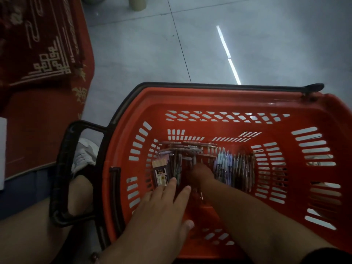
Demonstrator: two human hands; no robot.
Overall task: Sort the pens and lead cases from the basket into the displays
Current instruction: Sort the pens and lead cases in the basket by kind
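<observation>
Orange basket (219, 101), left hand (162, 202) flat, fingers straight over lead cases (161, 171), right hand (202, 174) among pens (236, 168), grip unclear

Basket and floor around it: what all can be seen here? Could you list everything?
basket: one, orange plastic with slotted walls and black handles, on the floor in front of the person
pens: many, too many to count, mixed dark and pale barrels, lying in rows on the basket bottom
lead case: at least one, dark with a pale label, at the left end of the pile
rug: one, red with gold pattern, far left
floor: grey tiles
shoe: one, white, beside the basket handle
left hand: fingers straight, tips touching the lead case and pens
right hand: reaching into the pens, fingers hidden
</observation>
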